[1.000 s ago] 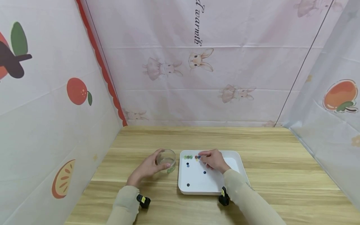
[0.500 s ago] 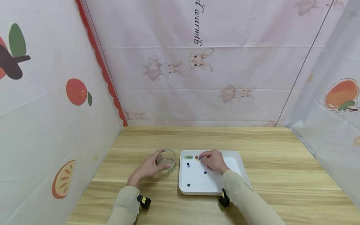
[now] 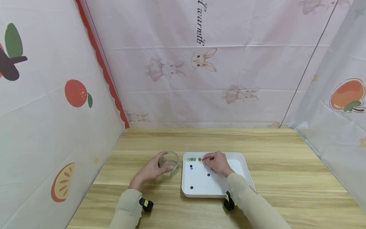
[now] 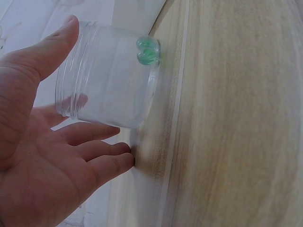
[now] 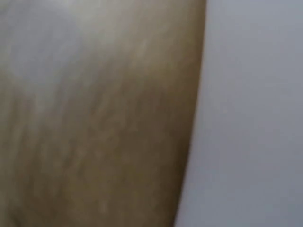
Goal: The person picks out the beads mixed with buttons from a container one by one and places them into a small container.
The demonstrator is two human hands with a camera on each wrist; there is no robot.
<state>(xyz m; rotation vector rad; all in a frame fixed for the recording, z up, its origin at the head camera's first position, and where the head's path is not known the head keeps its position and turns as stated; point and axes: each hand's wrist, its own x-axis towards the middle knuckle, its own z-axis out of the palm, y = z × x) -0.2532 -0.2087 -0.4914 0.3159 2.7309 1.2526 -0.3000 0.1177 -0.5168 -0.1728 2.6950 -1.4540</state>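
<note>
A clear, open-topped jar (image 3: 169, 158) stands upright on the table, left of a white tray (image 3: 207, 190). My left hand (image 3: 151, 169) holds it, thumb and fingers around its upper part. Green marbles (image 4: 147, 56) lie at the jar's bottom in the left wrist view. Over the tray's back part, my right hand (image 3: 218, 163) pinches a small blue marble (image 3: 203, 160) at its fingertips, partly hidden. Close beside it are a red marble (image 3: 199, 159) and a yellow marble (image 3: 200, 162). The right wrist view shows only blurred table and tray wall, no hand.
Greenish marbles (image 3: 191, 159) line up at the tray's back left. Below them lie a dark marble (image 3: 191, 166) and a light blue marble (image 3: 191, 168). Another dark marble (image 3: 208, 175) is mid-tray, one more near its front left. Printed cloth walls (image 3: 183, 108) surround the wooden table (image 3: 286, 178).
My right fingertips have shifted the blue marble very slightly in the tray, beside the red one. The left hand and jar stay in place.
</note>
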